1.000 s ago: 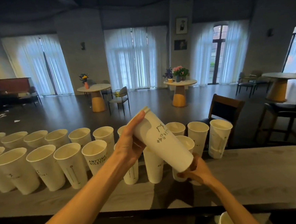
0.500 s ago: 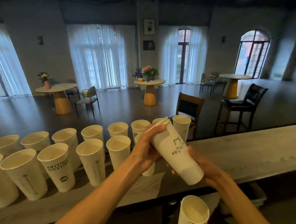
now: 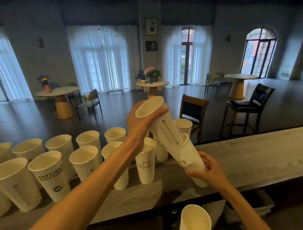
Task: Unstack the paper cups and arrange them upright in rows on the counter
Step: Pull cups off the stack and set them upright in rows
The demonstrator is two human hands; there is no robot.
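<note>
Above the grey bench [image 3: 257, 154], left hand [image 3: 140, 126] closed round the rim of an upper cup [image 3: 163, 124] half nested in a lower cup [image 3: 189, 159], right hand [image 3: 210, 170] wrapped round that cup's base, upright cup rows [image 3: 61, 166] at left, spare stack [image 3: 194, 223] below.

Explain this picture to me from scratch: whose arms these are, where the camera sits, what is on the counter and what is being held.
There is no machine here. A person wears a wide-angle camera on the head, so you look forward and down along their bare arms. The left hand grips the rim end of a paper cup, which is partly drawn out of a second cup that the right hand holds near its base. Both cups are tilted. On the grey counter stand two rows of upright cups, open ends up. Below the counter's edge is a stack of cups not yet separated. Behind is a room with tables and chairs.
</note>
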